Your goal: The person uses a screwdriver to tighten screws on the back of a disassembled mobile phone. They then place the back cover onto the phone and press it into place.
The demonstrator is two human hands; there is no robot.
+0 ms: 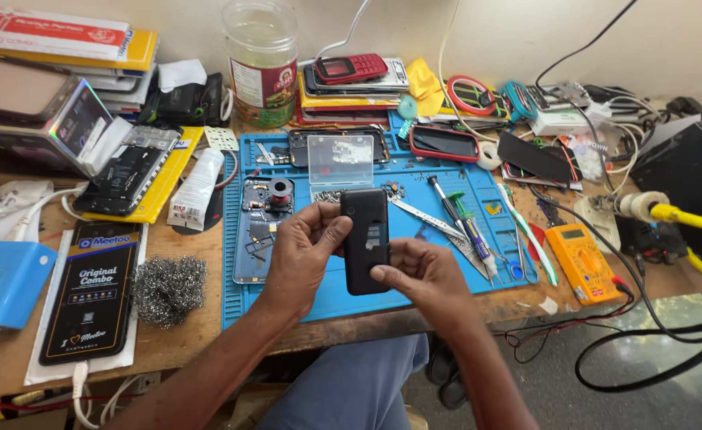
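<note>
We grip a small black phone (366,239) upright over the blue repair mat (415,295): our right hand (427,279) pinches its lower edge, our left hand (303,251) clasps its upper side. Beyond lie a clear parts box (341,163), an orange multimeter (582,263) and a red phone (351,68).

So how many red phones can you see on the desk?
1. The red phone lies on a stack of phones and boxes at the back of the bench, right of the big jar. Others may be hidden in the clutter.
</note>
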